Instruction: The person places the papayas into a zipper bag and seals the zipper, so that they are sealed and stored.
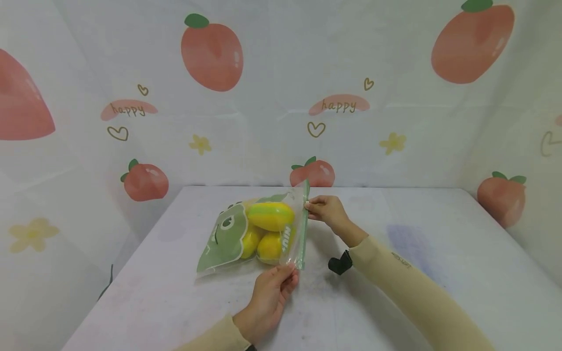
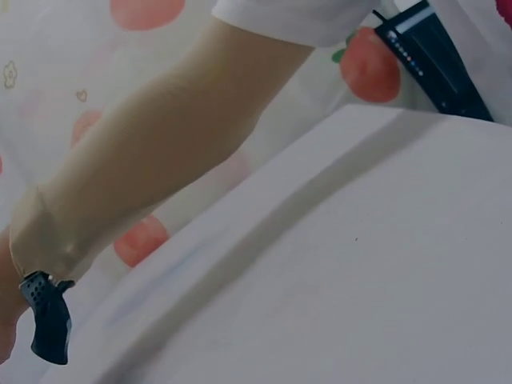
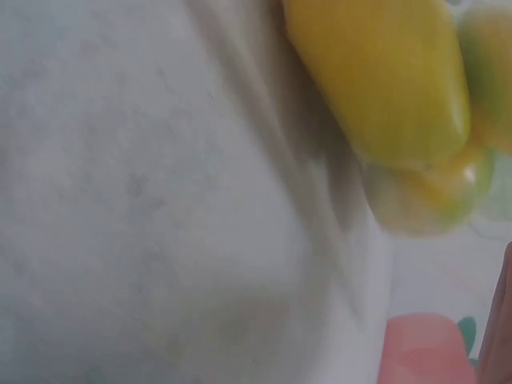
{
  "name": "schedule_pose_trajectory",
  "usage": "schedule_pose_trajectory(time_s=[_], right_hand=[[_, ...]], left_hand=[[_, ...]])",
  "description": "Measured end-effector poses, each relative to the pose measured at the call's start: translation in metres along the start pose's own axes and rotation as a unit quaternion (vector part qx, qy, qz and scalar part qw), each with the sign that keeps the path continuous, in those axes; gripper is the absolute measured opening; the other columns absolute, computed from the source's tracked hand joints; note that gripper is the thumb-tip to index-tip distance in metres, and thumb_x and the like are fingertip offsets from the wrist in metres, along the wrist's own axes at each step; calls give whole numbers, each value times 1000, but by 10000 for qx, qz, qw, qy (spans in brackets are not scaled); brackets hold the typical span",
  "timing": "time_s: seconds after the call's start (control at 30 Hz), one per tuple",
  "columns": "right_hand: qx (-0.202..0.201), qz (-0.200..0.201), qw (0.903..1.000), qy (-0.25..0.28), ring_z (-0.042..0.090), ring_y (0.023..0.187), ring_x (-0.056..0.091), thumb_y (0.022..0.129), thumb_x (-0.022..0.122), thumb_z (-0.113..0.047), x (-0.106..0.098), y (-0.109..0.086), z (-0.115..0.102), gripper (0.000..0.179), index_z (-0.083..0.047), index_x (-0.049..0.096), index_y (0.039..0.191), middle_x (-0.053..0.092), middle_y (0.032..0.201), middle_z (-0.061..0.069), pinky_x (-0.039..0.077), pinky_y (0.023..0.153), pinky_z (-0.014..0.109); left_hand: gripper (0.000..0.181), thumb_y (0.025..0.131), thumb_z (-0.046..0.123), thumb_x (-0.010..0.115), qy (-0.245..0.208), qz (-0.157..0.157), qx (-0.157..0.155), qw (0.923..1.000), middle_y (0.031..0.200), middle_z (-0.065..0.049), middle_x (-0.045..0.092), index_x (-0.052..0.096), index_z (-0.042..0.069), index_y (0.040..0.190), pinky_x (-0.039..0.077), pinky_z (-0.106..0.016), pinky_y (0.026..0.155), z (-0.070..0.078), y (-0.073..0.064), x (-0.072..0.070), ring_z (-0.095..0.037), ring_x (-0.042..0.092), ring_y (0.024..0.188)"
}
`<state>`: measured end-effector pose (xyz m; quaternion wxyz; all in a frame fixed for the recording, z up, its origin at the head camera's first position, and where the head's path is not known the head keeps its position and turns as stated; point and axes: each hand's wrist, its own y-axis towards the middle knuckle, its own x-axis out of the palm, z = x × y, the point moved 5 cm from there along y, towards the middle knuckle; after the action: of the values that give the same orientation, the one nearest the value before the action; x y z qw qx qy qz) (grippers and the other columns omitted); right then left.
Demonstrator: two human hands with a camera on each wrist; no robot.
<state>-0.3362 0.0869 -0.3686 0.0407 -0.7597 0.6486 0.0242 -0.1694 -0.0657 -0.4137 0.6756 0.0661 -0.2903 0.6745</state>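
A clear zip bag (image 1: pixel 296 229) printed with a green cartoon face lies on the table, its green-edged zip side toward the right. Several yellow fruits (image 1: pixel 270 217) are inside, the top one long with green streaks; in the right wrist view the yellow fruits (image 3: pixel 384 88) fill the upper right. My left hand (image 1: pixel 272 295) pinches the near corner of the bag's zip edge between thumb and fingers. With thumb and fingertips, my right hand (image 1: pixel 331 214) pinches the zip edge farther back. Whether it holds a slider there is too small to tell.
The white table (image 1: pixel 439 253) runs back to a fruit-printed cloth (image 1: pixel 272 131). A black strap piece (image 1: pixel 340 263) hangs at the right wrist. In the left wrist view a dark blue object (image 2: pixel 436 60) stands at the upper right, beyond the beige sleeve (image 2: pixel 160 144).
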Motion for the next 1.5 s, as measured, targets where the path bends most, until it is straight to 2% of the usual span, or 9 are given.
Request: schedule_pose_trajectory(time_s=[0.27, 0.63, 0.9, 1.03, 1.13, 1.3, 1.37, 1.4, 1.5], right_hand=[[101, 42, 9999, -93, 4, 70, 67, 93, 63, -9, -7, 8, 1, 35, 14, 58, 118, 67, 101, 16, 59, 75, 23], [206, 208, 9991, -293, 2, 72, 66, 93, 63, -11, -24, 15, 7, 38, 13, 57, 122, 64, 109, 18, 58, 77, 21], [190, 287, 9993, -168, 2, 70, 65, 93, 63, -9, -29, 15, 7, 38, 14, 56, 122, 64, 103, 14, 58, 73, 20], [-11, 388, 9989, -274, 3, 72, 66, 93, 64, -14, -32, 13, 6, 38, 11, 58, 121, 65, 106, 17, 59, 75, 22], [-52, 448, 9980, -441, 5, 74, 67, 94, 64, -17, -34, 12, 6, 39, 9, 59, 122, 66, 108, 19, 59, 76, 23], [-118, 140, 9979, -626, 11, 82, 67, 95, 61, -13, -32, 6, 2, 41, 4, 53, 132, 61, 119, 25, 58, 84, 34], [-221, -91, 9974, -677, 15, 88, 66, 95, 60, -8, -29, 2, -1, 48, 3, 47, 139, 57, 124, 27, 57, 87, 39], [-249, -180, 9970, -712, 17, 91, 66, 94, 60, -6, -28, 0, -2, 51, 1, 44, 142, 55, 126, 27, 57, 87, 41], [-298, -371, 9950, -875, 22, 97, 64, 93, 61, -4, -26, -9, -4, 60, -3, 37, 148, 50, 132, 27, 58, 85, 42]], left_hand=[[10, 95, 9, 60, 306, -89, -155, 9994, 81, -1, 62, 61, -1, 95, 55, -14, 70, -10, -15, 0, -4, 59, 72], [11, 95, 8, 58, 468, -521, -440, 9966, 76, 0, 62, 65, 3, 89, 54, -12, 66, -19, -32, 3, -3, 59, 66], [10, 94, 7, 59, 455, -655, -466, 9957, 76, 0, 63, 65, 4, 87, 55, -13, 65, -22, -33, 5, -3, 61, 66], [14, 94, 7, 60, 867, -987, -398, 9905, 77, 1, 64, 67, -3, 98, 58, -19, 67, -22, -33, 5, -5, 62, 69], [26, 94, 9, 60, 1557, -1458, -712, 9744, 82, 1, 67, 65, -8, 113, 60, -25, 71, -22, -36, 5, -7, 63, 73], [29, 96, 12, 57, 2834, -2653, -1167, 9142, 96, -5, 72, 66, -4, 118, 60, -30, 79, -7, -49, 6, -10, 65, 80], [29, 97, 13, 56, 3108, -3064, -997, 8942, 101, -10, 72, 67, -3, 117, 59, -31, 80, 11, -53, 9, -11, 66, 84], [29, 97, 14, 56, 3164, -3206, -848, 8888, 103, -12, 71, 66, -4, 118, 59, -30, 81, 22, -55, 10, -12, 65, 85], [33, 98, 16, 56, 3336, -3313, -215, 8823, 109, -20, 69, 63, -6, 120, 58, -29, 81, 60, -56, 14, -12, 65, 89]])
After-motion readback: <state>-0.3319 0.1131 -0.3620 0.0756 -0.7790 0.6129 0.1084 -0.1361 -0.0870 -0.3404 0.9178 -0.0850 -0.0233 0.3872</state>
